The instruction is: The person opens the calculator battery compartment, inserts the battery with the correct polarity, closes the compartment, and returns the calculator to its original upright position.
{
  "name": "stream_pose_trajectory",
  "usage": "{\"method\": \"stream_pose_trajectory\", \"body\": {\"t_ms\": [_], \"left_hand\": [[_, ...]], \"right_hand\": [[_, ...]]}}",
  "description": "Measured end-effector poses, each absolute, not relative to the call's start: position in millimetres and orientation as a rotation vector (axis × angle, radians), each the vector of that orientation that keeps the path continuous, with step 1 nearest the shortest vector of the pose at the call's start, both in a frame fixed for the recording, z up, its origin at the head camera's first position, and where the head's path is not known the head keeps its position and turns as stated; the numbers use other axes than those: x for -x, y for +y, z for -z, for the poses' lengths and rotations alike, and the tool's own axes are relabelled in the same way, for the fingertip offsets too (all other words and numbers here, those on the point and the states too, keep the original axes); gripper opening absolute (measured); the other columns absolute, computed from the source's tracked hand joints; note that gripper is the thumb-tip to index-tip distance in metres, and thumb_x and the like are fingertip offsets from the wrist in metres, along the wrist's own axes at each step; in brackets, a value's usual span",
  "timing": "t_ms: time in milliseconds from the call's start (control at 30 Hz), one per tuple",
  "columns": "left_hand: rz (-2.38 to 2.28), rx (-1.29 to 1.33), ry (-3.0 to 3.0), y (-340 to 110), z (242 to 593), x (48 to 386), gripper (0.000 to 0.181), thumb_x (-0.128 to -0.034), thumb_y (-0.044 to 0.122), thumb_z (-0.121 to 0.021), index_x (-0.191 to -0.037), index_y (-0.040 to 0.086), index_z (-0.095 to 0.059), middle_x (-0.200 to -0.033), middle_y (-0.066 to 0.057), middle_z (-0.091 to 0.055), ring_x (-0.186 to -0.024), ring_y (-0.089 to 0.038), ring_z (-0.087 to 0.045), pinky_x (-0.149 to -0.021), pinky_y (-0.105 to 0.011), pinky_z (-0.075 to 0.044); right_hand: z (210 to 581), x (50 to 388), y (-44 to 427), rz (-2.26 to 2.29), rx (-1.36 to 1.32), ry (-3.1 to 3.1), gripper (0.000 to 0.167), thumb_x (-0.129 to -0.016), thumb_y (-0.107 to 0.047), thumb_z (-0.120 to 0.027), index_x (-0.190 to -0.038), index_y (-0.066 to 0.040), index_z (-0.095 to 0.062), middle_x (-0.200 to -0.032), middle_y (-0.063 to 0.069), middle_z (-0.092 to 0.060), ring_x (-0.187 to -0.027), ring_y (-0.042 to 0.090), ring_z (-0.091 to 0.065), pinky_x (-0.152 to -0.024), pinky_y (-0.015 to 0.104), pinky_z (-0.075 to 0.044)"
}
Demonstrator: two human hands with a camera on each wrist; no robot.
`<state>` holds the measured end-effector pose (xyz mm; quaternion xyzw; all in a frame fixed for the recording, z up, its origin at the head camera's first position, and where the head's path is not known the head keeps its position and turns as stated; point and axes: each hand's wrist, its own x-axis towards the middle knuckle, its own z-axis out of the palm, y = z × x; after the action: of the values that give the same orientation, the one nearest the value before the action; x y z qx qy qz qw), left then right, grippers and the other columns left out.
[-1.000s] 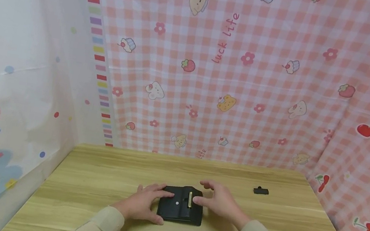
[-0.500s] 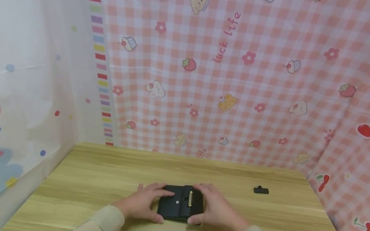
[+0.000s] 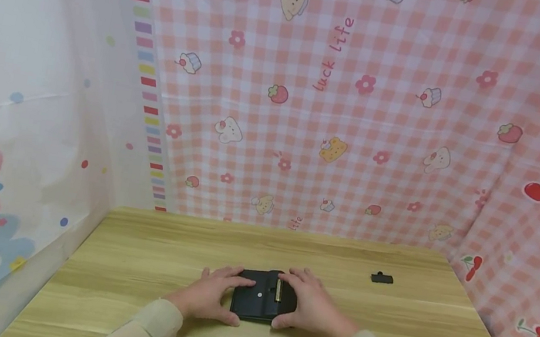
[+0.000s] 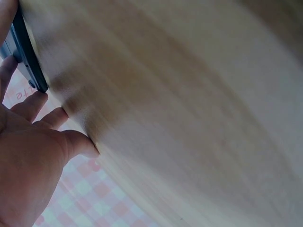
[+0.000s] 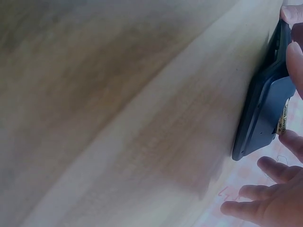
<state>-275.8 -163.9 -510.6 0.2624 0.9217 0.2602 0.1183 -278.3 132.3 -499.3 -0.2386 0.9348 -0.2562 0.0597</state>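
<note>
A black electronic device (image 3: pixel 250 302) lies on the table with its open battery compartment facing up; its exact kind is unclear. A gold-coloured battery (image 3: pixel 279 290) stands out of the slot at the right. My left hand (image 3: pixel 208 295) holds the device's left side, thumb at the near edge, index finger on top. In the left wrist view, a middle fingertip (image 4: pixel 35 101) touches its corner, while the outer fingers reach the table. My right hand (image 3: pixel 314 304) spans the right side, thumb at the near edge. In the right wrist view, one fingertip (image 5: pixel 288 137) presses the battery's end (image 5: pixel 283 117).
A small black piece with a tab (image 3: pixel 382 278), like a battery cover, lies at the back right of the wooden table (image 3: pixel 156 239). Patterned cloth (image 3: pixel 258 113) hangs behind the table and along both sides.
My right hand has moved in from the right: its thumb came down from beside the battery to the device's near edge, with the fingers at the far side. My left hand stays put.
</note>
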Motion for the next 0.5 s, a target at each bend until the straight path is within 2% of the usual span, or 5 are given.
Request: {"method": "stream_pose_trajectory", "body": {"t_ms": [233, 500], "left_hand": [[-0.752, -0.770, 2.700, -164.1, 511.9, 277.1, 0.083, -0.0851, 0.047, -0.090, -0.158, 0.032, -0.053, -0.174, -0.018, -0.032, -0.161, -0.050, -0.028, -0.119, -0.089, -0.011], [-0.766, -0.761, 2.687, -163.6, 510.5, 276.0, 0.083, -0.0851, 0.046, -0.090, -0.158, 0.031, -0.053, -0.175, -0.018, -0.031, -0.162, -0.050, -0.026, -0.118, -0.089, -0.009]], "right_hand": [[497.3, 276.8, 131.2, 0.768, 0.713, 2.831, 0.094, -0.073, -0.049, -0.098, -0.151, -0.013, -0.059, -0.165, 0.023, -0.047, -0.158, 0.056, -0.029, -0.126, 0.076, -0.024], [495.3, 276.3, 129.8, 0.830, 0.714, 2.802, 0.089, -0.074, -0.042, -0.099, -0.148, -0.012, -0.061, -0.165, 0.024, -0.045, -0.158, 0.057, -0.028, -0.126, 0.075, -0.024]]}}
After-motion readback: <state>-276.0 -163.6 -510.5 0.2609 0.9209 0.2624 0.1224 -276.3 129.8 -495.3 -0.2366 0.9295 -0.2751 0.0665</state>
